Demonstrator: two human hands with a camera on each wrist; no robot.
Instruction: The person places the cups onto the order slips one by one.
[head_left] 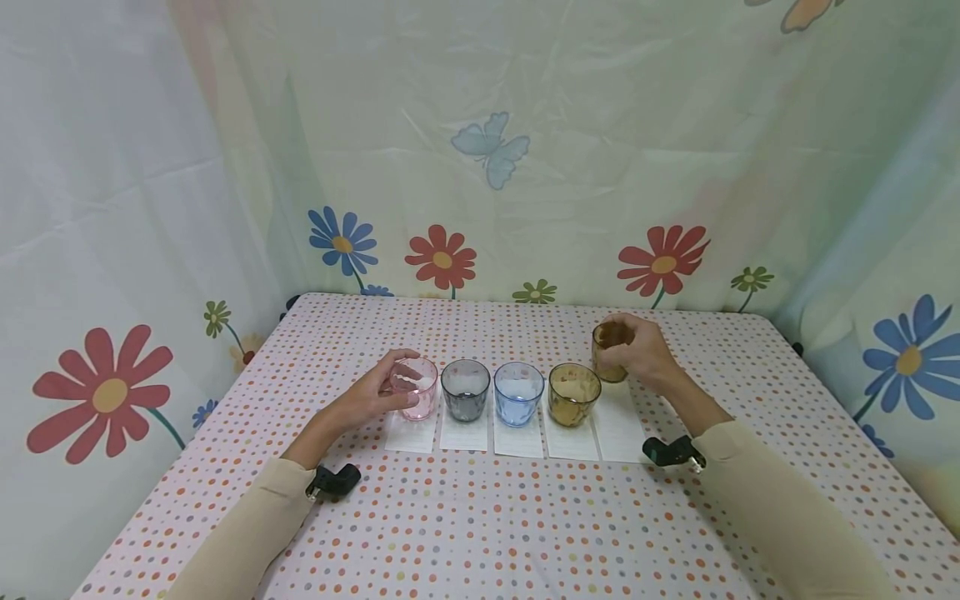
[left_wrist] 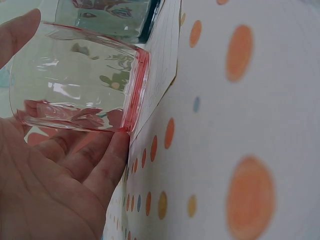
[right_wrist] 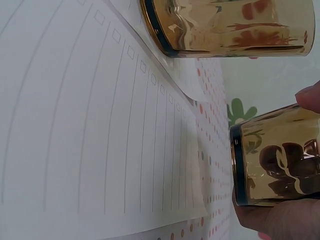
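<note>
My left hand (head_left: 378, 390) is around a pink glass (head_left: 423, 408), thumb on the near side and fingers on the far side. In the left wrist view the fingers (left_wrist: 107, 162) lie along the wall of this glass, its base close over a paper sheet. My right hand (head_left: 647, 354) holds a brown-amber glass (right_wrist: 275, 165) between thumb and fingers, slightly tilted, near the far end of the rightmost paper sheet (head_left: 621, 425). Between the hands stand a grey glass (head_left: 466, 400), a blue glass (head_left: 517, 398) and another amber glass (head_left: 573, 404), all upright in a row.
Narrow lined paper sheets (head_left: 517, 442) lie side by side under the row of glasses. A dotted cloth (head_left: 480, 517) covers the table. Behind it hangs a flowered curtain (head_left: 570, 208), with more curtain on both sides.
</note>
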